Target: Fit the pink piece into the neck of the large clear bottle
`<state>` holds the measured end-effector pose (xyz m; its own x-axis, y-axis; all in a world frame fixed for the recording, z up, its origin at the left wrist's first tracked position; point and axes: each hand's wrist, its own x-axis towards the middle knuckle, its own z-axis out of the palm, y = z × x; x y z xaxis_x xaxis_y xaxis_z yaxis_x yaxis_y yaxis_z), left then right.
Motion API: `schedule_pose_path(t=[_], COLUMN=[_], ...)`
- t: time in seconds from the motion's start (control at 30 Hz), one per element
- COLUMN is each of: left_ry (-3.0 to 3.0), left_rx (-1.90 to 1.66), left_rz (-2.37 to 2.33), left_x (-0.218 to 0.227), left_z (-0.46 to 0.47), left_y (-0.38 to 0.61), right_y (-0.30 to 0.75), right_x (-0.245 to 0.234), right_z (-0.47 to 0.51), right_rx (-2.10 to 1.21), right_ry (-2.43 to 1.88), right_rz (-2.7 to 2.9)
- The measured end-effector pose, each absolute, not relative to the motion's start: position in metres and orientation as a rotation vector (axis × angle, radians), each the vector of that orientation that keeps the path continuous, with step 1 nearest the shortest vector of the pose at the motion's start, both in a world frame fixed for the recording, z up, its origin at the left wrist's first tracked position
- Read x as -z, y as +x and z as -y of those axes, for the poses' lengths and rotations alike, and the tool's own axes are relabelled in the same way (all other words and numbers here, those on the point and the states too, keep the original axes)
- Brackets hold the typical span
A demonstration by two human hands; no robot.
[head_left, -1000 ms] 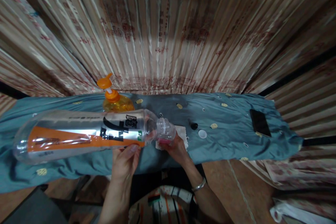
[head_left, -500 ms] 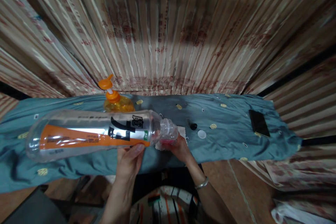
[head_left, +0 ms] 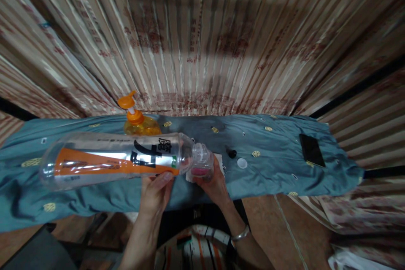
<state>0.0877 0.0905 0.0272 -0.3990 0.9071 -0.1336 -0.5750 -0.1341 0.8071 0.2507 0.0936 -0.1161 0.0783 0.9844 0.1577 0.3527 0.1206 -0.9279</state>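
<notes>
A large clear plastic bottle (head_left: 114, 160) with an orange and silver label lies nearly level in the air, its neck toward the right. My left hand (head_left: 156, 190) grips it from below near the shoulder, thumb on the near side. In my right hand (head_left: 217, 185) is a small clear container (head_left: 204, 166) with something pink low in it. The bottle's mouth meets the small container's opening; the exact contact is hard to make out. A piece of white paper (head_left: 219, 161) shows behind the right hand. My right fingers are partly hidden by the container.
Behind the bottle stands an orange pump bottle (head_left: 142, 124). To the right on the blue-green cloth (head_left: 272, 177) are a black cap (head_left: 232, 153), a white round lid (head_left: 242, 163) and a dark phone (head_left: 311, 149). A striped curtain (head_left: 196, 42) hangs behind the table.
The large bottle has shifted slightly right and its base has risen a little. My right hand has turned slightly, holding the small container more upright at the bottle's mouth.
</notes>
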Motion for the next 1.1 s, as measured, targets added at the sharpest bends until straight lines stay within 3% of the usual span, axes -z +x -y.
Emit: schedule_pose_path(t=[0.57, 0.83, 1.1], left_ry=[0.478, 0.461, 0.409], left_rx=[-1.822, -1.754, -1.752], left_rz=[-0.989, -1.065, -1.088], left_x=[0.001, -0.032, -0.032], left_z=[-0.086, -0.088, -0.088], left_y=[0.085, 0.092, 0.094], right_y=[0.241, 0.248, 0.248], right_x=[0.134, 0.125, 0.129], right_z=[-0.096, -0.099, -0.097], right_rx=[-0.829, -0.921, -0.908], right_ry=[-1.471, -1.404, -1.426], right_rz=[1.422, 1.463, 1.455])
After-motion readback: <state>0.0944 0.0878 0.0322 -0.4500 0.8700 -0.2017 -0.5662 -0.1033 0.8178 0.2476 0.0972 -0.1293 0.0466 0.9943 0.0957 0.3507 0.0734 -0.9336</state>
